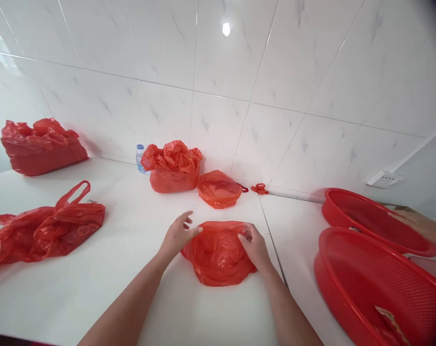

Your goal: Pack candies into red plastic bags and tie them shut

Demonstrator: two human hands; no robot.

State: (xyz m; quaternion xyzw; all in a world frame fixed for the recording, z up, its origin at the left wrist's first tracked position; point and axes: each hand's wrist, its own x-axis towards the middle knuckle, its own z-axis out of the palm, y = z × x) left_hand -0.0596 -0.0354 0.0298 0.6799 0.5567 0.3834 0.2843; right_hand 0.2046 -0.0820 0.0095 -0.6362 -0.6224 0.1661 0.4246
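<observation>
In front of me a thin red plastic bag (223,254) sits on the white table with its mouth spread wide and its inside crumpled. My left hand (175,238) is at the bag's left rim, fingers apart and the thumb reaching over the edge; it holds nothing. On the opposite side, my right hand (256,247) has the rim between its thumb and curled fingers. Just behind stands another red plastic bag (219,190), its opening also spread in a rounded shape.
Red bags packed with crumpled plastic stand by the wall (174,168) and far left (46,149). A handled red bag (48,233) lies left. There is a water bottle (140,158). Red plastic baskets (333,283) fill the right, where another person's hand (416,223) reaches in.
</observation>
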